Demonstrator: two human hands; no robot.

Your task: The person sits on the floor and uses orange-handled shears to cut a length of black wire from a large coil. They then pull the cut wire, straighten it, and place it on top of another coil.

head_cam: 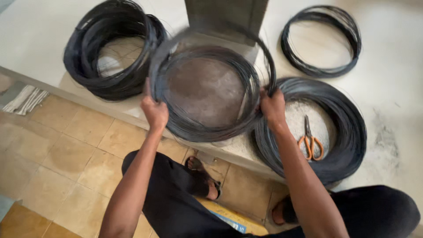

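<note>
Nearest, at 6 o'clock: dark-trousered knees and sandalled feet on tan floor tiles. Above them, left hand (154,111) at 9 o'clock and right hand (272,105) at 3 o'clock, each clenched around opposite sides of a black wire coil (207,88), raised and tilted over the pale desk (387,110). Just right of the right hand, at 4 o'clock, a thick wire coil (348,128) lying flat, ringing orange-handled scissors (310,140). Farther, at 10 o'clock, a bulky wire bundle (110,48); at 1 o'clock, a thin wire ring (321,40). At 12 o'clock, a grey upright post (227,17).
</note>
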